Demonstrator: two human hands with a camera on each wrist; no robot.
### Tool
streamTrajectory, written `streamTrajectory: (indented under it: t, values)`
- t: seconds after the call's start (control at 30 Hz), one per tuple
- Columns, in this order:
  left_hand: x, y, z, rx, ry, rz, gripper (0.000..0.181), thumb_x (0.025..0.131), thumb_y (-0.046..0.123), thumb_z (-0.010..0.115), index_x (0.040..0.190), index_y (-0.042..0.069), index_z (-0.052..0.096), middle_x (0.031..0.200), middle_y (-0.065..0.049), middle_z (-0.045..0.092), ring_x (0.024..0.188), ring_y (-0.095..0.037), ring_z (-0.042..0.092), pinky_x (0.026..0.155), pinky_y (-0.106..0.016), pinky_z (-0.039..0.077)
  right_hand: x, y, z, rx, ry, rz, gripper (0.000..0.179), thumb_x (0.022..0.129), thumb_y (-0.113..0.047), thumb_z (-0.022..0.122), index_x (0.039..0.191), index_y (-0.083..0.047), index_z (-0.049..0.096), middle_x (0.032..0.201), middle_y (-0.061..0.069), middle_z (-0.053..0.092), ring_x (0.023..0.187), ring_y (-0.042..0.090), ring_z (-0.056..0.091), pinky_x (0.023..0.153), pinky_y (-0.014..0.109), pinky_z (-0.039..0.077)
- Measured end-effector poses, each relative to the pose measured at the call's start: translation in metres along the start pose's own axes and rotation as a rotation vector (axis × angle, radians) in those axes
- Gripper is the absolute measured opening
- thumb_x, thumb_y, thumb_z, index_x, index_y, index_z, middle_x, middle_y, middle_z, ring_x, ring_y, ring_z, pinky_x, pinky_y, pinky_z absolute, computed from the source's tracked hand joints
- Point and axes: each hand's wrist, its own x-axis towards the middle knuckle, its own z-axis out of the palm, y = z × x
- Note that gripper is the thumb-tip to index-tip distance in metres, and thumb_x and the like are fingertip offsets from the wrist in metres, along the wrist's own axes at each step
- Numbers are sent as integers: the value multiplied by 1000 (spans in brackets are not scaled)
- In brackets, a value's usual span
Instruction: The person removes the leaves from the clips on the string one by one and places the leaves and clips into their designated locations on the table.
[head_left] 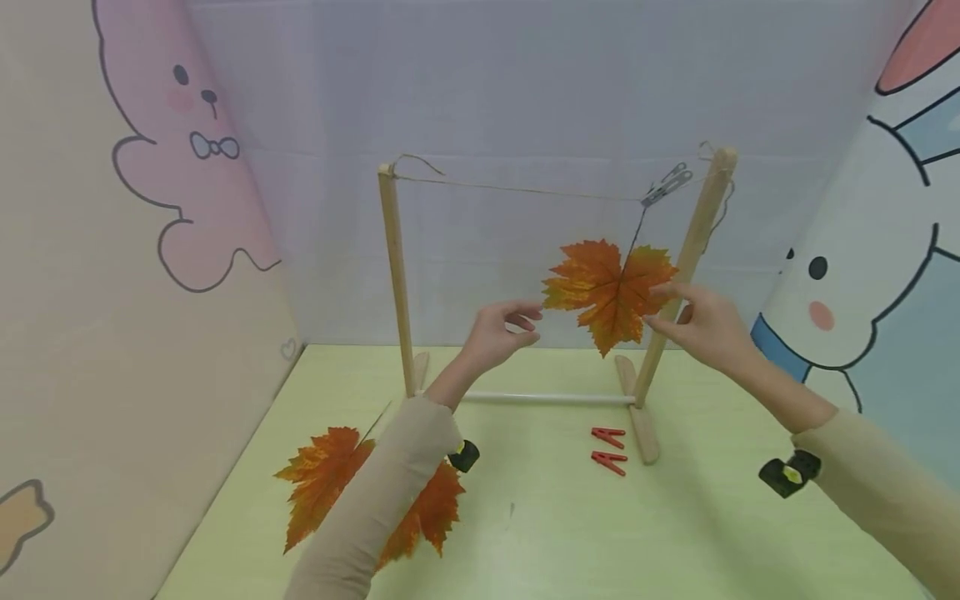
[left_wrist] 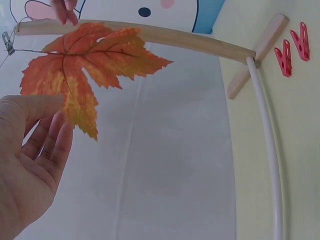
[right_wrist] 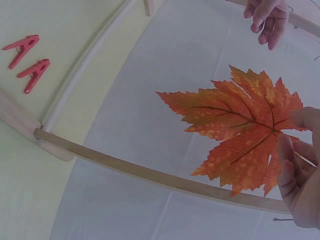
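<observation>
An orange maple leaf (head_left: 611, 292) hangs by its dark stem from a grey clothespin (head_left: 666, 185) clipped on the string (head_left: 517, 190). My left hand (head_left: 498, 337) is at the leaf's left tip, thumb and fingers loosely bent with a gap between them. At the leaf's right edge is my right hand (head_left: 705, 325), its thumb and index finger apart and overlapping the leaf in the head view. Whether either hand touches the leaf is hard to tell. In the right wrist view the leaf (right_wrist: 245, 125) spreads beside the right fingers.
A wooden post (head_left: 397, 283) and another post (head_left: 697, 217) hold the string, joined low by a white rod (head_left: 547, 399). Two red clothespins (head_left: 608, 450) lie near the right foot. Two more maple leaves (head_left: 326, 483) lie front left, one partly under the left sleeve.
</observation>
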Motion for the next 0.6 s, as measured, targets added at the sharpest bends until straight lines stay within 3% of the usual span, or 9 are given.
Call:
streamTrajectory:
  t: [0.17,0.4,0.6]
  values:
    - [8,13,13,17,-16,26,36,81,5,66,116,6,60,108,-6,63,89,-15,60,68,-22,50,11,-7,-13,5,26,-19,33,78,-13,71,107,1,61,53,3,55,39,4,42,35,23,31]
    - [19,35,23,-8,13,58,34,81,8,67,115,8,61,108,-5,63,88,-13,60,69,-21,50,20,-10,-29,2,79,-37,34,78,-12,71,108,1,62,56,6,56,38,3,37,34,20,28]
    - [27,47,31,-24,53,90,34,80,6,68,114,7,61,107,-4,63,87,-11,60,71,-18,49,27,-12,-38,-3,140,-67,40,78,-10,70,115,2,58,87,17,65,40,-5,40,37,15,32]
